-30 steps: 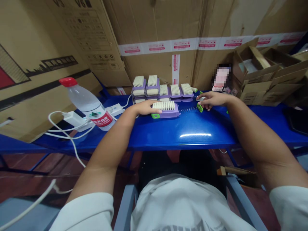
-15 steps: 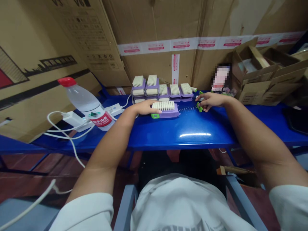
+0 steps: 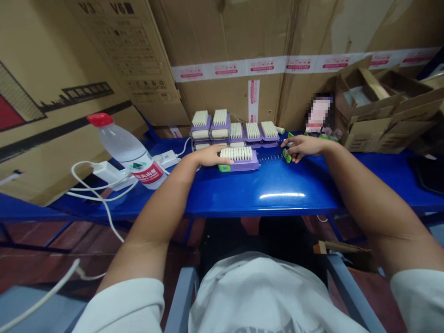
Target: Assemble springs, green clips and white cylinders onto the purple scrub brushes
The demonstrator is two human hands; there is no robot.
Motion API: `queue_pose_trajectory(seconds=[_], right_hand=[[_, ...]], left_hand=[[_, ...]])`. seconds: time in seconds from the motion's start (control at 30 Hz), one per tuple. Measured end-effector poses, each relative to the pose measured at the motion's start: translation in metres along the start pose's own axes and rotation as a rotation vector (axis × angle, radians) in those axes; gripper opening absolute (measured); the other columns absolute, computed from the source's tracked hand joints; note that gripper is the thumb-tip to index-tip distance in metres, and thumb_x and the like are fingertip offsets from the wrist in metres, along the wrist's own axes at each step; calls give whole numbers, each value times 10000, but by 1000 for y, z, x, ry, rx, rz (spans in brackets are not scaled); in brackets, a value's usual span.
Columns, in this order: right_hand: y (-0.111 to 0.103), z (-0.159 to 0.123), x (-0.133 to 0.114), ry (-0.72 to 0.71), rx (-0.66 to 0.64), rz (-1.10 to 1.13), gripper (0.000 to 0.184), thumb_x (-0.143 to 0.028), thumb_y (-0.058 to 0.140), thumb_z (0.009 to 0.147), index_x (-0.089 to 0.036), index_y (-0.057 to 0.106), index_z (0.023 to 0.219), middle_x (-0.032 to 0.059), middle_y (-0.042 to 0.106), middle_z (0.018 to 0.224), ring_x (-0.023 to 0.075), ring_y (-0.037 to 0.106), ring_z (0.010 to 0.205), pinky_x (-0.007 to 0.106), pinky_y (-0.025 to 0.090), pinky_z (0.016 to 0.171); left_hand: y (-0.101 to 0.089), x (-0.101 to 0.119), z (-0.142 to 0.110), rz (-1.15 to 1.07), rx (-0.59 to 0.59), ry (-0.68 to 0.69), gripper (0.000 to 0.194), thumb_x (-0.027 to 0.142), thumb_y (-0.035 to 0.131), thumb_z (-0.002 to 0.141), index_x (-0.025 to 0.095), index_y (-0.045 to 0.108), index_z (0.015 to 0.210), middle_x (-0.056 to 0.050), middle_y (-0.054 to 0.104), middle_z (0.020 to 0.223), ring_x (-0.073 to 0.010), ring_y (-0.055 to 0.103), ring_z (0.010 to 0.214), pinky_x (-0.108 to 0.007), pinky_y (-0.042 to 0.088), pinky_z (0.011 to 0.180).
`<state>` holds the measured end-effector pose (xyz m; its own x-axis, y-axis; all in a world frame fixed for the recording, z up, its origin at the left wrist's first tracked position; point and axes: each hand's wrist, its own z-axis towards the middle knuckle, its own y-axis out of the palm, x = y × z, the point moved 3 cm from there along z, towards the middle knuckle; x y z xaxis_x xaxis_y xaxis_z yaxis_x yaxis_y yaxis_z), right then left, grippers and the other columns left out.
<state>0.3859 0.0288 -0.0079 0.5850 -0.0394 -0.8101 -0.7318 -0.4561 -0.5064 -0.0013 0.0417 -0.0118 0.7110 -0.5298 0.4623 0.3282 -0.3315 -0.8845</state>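
Head view: seated person at a blue metal table [image 3: 277,196], both forearms reaching forward, white sleeves [image 3: 121,310] at the lower edge.
Left hand [image 3: 210,156]: lying on the table, fingers across the left end of the purple brush; touching it, grip cannot be told.
Right hand [image 3: 305,145]: fingers [image 3: 292,149] curved down at the green clip [image 3: 286,156]; touching or just over it, grip cannot be told.
Purple brush [image 3: 238,159]: flat on the table between the hands, white bristles up, green end piece at left.
Metal coil [image 3: 269,158]: lying in a line between the purple brush and the green clip.
Brush row [image 3: 236,131]: more purple brushes, some stacked, just behind the purple brush.
Water bottle [image 3: 128,155]: red cap, tilted, left of the left hand.
Charger [image 3: 104,170]: white, beside the water bottle, white cables [image 3: 100,203] trailing.
Cardboard boxes [image 3: 381,118]: opened, at the far right of the table.
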Motion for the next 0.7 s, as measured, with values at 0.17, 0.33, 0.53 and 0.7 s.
queue_pose_trajectory(seconds=[0.17, 0.33, 0.53, 0.7], right_hand=[[-9, -4, 3, -12, -4, -14, 658, -371, 999, 788, -171, 691, 1334, 53, 777, 835, 242, 799, 779, 392, 742, 784], [-17, -5, 5, -44, -97, -51, 814, -331, 1048, 635, -184, 738, 1373, 62, 833, 938, 246, 813, 821, 384, 731, 813], [-18, 2, 7, -74, -134, -120, 776, -372, 1035, 610, -203, 792, 1327, 57, 847, 950, 265, 816, 865, 419, 712, 861], [-18, 2, 7, -86, -141, -117, 745, -372, 1028, 618, -196, 800, 1306, 57, 844, 929, 259, 809, 851, 409, 698, 835]], left_hand=[[0, -4, 1, 3, 13, -3, 1002, 746, 796, 778, 266, 589, 1634, -123, 617, 1678, -378, 611, 1495, -462, 435, 1263], [-5, 1, -2, 17, -28, 33, 1074, 680, 897, 672, 272, 603, 1621, -95, 657, 1635, -400, 615, 1486, -455, 448, 1243], [-7, 1, -3, 11, -86, 28, 1085, 628, 941, 578, 262, 662, 1560, -95, 749, 1505, -390, 706, 1355, -428, 517, 1144], [-5, 0, -3, 28, -96, 18, 1055, 662, 921, 606, 266, 665, 1550, -94, 755, 1501, -380, 715, 1339, -417, 522, 1127]])
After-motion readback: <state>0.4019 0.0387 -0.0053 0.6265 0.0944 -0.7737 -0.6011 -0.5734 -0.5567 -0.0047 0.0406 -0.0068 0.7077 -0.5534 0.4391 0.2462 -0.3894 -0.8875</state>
